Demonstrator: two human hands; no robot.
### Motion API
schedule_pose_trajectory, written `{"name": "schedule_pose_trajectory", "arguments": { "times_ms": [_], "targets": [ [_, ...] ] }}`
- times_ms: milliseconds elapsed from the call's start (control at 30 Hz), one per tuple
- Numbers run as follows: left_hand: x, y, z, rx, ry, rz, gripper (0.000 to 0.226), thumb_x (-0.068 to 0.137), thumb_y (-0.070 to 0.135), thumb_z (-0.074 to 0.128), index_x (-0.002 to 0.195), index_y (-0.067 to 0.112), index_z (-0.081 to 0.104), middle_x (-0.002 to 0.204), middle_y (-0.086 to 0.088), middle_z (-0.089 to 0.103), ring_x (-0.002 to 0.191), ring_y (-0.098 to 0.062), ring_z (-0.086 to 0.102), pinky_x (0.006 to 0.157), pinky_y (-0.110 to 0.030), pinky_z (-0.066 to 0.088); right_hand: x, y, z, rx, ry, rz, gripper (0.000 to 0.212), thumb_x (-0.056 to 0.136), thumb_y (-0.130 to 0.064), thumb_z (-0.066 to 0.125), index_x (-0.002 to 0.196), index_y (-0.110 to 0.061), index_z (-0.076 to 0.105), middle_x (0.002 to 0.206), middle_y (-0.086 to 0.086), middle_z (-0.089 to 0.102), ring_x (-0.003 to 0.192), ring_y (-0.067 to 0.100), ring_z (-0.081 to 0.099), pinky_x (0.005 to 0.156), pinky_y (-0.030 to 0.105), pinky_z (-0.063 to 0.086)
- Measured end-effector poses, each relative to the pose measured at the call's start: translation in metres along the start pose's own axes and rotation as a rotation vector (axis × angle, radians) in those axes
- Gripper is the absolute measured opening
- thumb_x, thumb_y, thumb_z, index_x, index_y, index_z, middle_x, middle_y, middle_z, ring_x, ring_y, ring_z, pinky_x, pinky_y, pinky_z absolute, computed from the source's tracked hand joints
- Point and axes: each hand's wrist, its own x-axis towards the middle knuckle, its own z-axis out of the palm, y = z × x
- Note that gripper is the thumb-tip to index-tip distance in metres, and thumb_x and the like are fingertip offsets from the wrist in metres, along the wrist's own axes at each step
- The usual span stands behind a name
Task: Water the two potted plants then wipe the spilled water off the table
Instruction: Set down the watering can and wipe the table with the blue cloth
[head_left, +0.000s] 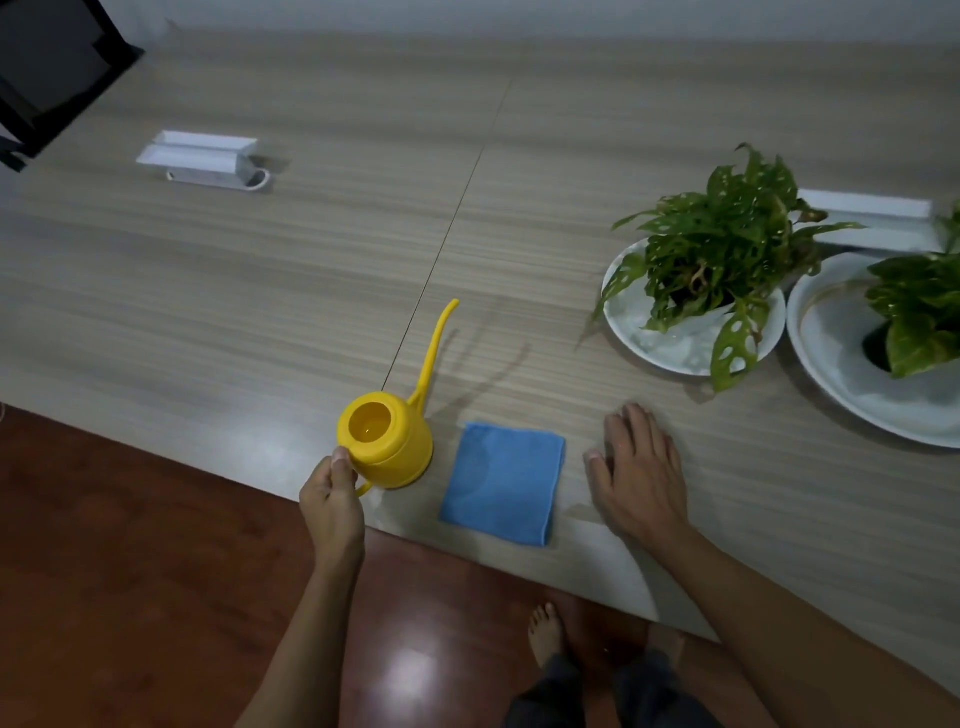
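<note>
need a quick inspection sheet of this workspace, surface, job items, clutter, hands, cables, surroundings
surface: wood-grain table, centre seam; no clear puddle visible
job's things: yellow can upright near the front edge, spout pointing away; folded blue cloth flat beside it; two plants, each in a white dish
clutter: white box far left; another white box behind the plants
grips: left hand closed on the can's handle; right hand flat on the table, empty
cables: white loop by the left box, possibly a cord
surroundings: reddish floor, dark chair top left, person's bare foot
</note>
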Motion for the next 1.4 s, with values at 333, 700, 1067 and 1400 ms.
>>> {"name": "schedule_pose_trajectory", "arguments": {
  "times_ms": [333,700,1067,1400],
  "targets": [
    [0.004,-0.030,0.002,0.035,-0.025,0.035,0.046,0.100,0.043,0.044,0.075,0.005,0.052,0.077,-0.019,0.054,0.075,-0.021,0.051,0.071,-0.043,0.044,0.016,0.016,-0.004,-0.023,0.036,0.038,0.061,0.093,-0.045,0.039,0.144,-0.012,0.041,0.158,0.013,0.030,0.147,0.031,0.021,0.118,0.050,0.020],
    [-0.079,-0.020,0.037,0.512,-0.428,0.801,0.037,0.097,0.023,0.050,0.127,0.006,0.064,0.129,-0.014,0.060,0.116,-0.031,0.057,0.096,-0.043,0.043,0.020,0.042,0.000,-0.050,-0.002,0.036,0.061,0.098,-0.048,0.032,0.152,-0.019,0.031,0.164,0.008,0.020,0.151,0.029,0.010,0.120,0.051,0.011],
    [-0.043,-0.056,0.119,0.943,-0.721,0.905,0.061,0.105,0.053,0.026,0.161,0.031,0.022,0.171,0.001,0.014,0.157,-0.033,0.006,0.121,-0.060,0.021,0.020,0.055,0.012,-0.104,-0.043,0.042,0.067,0.098,-0.058,0.023,0.157,-0.028,0.019,0.167,0.000,0.008,0.153,0.023,0.001,0.121,0.047,0.003],
    [-0.038,-0.032,0.165,0.990,-0.661,0.776,0.067,0.100,0.062,0.029,0.161,0.039,0.015,0.171,0.003,0.008,0.157,-0.033,-0.002,0.125,-0.056,0.007,0.021,0.056,0.016,-0.137,0.009,0.025,0.066,0.098,-0.057,0.031,0.155,-0.025,0.026,0.165,0.004,0.018,0.152,0.027,0.012,0.120,0.050,0.013]
  ]
}}
